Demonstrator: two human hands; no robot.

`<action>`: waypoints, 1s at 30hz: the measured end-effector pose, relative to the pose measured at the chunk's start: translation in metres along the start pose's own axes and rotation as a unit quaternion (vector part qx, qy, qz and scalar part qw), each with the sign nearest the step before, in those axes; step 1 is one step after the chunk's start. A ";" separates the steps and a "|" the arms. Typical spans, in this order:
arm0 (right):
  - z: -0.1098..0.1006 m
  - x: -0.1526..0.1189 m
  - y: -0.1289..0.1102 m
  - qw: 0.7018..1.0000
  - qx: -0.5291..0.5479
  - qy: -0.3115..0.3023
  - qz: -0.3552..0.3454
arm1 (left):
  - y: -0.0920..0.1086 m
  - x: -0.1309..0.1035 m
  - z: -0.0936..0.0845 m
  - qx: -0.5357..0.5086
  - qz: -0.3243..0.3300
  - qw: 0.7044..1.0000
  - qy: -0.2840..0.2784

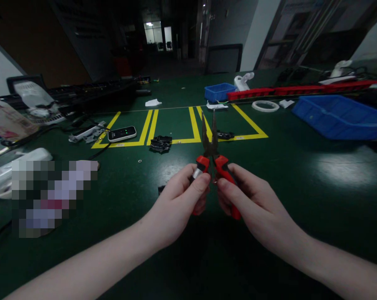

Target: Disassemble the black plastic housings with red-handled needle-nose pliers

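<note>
A pair of needle-nose pliers (210, 148) with red and black handles is held up over the green table, jaws pointing away from me and spread apart. My left hand (185, 191) is closed round the left handle, thumb on top. Round the right handle my right hand (247, 193) is wrapped, its thumb also on top. Just beyond the jaws on the right lies a small black part (225, 135). A cluster of black parts (160, 143) rests left of the pliers. Another dark piece (161, 189) is partly hidden behind my left hand.
Yellow tape (172, 141) marks boxes on the green table (301, 216). A black-and-white device (122, 134) sits at left. To the right are a large blue bin (338, 116), a tape roll (265, 106) and a red strip (295, 89). A small blue bin (219, 91) stands farther back.
</note>
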State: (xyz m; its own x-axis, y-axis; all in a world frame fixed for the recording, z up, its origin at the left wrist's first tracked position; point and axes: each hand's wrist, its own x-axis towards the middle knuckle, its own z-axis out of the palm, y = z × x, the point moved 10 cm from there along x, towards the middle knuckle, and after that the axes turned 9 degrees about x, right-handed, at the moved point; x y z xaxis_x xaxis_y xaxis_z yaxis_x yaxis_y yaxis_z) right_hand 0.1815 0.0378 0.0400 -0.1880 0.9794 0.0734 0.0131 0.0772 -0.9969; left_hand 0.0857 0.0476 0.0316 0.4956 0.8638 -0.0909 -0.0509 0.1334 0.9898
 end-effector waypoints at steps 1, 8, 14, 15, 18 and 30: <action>0.001 -0.001 0.002 1.000 0.007 0.003 -0.003 | -0.001 0.000 0.000 0.001 0.005 1.000 0.004; 0.010 -0.008 0.009 0.999 0.018 0.025 -0.045 | -0.007 -0.007 0.004 0.019 0.036 0.998 0.038; 0.012 -0.008 -0.007 0.992 -0.024 0.032 -0.118 | -0.005 -0.012 0.001 0.043 0.071 0.995 0.061; 0.012 -0.008 -0.008 0.993 -0.021 0.024 -0.117 | -0.004 -0.012 0.001 0.035 0.078 0.995 0.055; 0.015 -0.004 -0.006 0.997 0.030 -0.017 -0.074 | -0.002 -0.011 0.003 -0.010 0.086 0.996 0.033; 0.033 -0.005 0.040 0.927 0.282 -0.115 0.219 | -0.004 -0.011 -0.004 0.148 0.048 0.988 0.020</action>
State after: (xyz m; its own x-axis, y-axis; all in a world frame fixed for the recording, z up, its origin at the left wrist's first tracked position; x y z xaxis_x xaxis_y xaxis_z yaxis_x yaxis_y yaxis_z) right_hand 0.1508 0.0298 -0.0016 -0.4913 0.8231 -0.2848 -0.3654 -0.4916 -0.7904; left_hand 0.0772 0.0394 0.0282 0.4659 0.8848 0.0067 0.1628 -0.0931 0.9823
